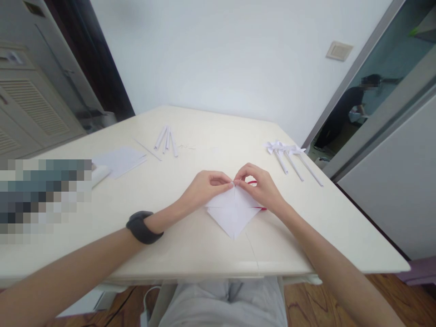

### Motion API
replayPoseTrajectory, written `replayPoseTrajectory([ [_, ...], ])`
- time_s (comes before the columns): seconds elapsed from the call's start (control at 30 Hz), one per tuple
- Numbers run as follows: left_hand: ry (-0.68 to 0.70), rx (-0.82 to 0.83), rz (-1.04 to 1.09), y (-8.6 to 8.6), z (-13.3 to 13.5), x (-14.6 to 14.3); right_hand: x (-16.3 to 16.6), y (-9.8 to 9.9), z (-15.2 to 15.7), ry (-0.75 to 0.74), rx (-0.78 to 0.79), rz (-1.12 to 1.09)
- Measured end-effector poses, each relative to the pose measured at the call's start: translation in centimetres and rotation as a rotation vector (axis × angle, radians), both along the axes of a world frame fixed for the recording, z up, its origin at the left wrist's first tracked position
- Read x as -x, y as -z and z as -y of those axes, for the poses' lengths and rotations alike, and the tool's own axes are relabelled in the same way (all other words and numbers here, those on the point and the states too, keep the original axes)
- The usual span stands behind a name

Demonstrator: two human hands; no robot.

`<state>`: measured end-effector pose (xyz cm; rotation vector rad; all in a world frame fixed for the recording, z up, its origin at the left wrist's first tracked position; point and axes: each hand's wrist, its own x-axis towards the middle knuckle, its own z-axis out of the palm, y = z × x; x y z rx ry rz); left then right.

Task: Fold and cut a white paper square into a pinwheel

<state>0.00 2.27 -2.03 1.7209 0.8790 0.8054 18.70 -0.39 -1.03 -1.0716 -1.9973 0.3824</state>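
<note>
A white square of paper (233, 213) lies on the table like a diamond, one corner toward me. Slits or creases run inward from its corners. At its far corner my left hand (213, 184) pinches the paper between thumb and fingers. My right hand (257, 181) pinches the same corner from the other side, fingertips meeting the left ones. Partly hidden under the paper and my right hand is something with red loops (261, 209), perhaps scissors handles. A dark band sits on my left wrist.
White paper pinwheels (284, 149) on rolled sticks lie at the right. Several paper tubes (166, 140) and a stack of paper sheets (121, 160) are at the back left. Blurred items cover the far left. Beyond a doorway at right, a person (344, 109) bends over.
</note>
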Motion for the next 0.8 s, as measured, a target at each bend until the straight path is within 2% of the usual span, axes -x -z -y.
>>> replayPoseTrajectory([
  [0.23,-0.005,-0.029,-0.044,-0.25,0.28,-0.07,0.03,0.15,-0.01,-0.043,0.012,0.011],
  [0.53,0.002,-0.08,-0.046,0.18,0.19,-0.03,0.61,0.47,0.19,0.019,-0.026,0.14],
  [0.8,-0.007,-0.102,-0.074,0.23,0.18,-0.06,0.71,0.44,0.31,0.011,0.021,0.125],
])
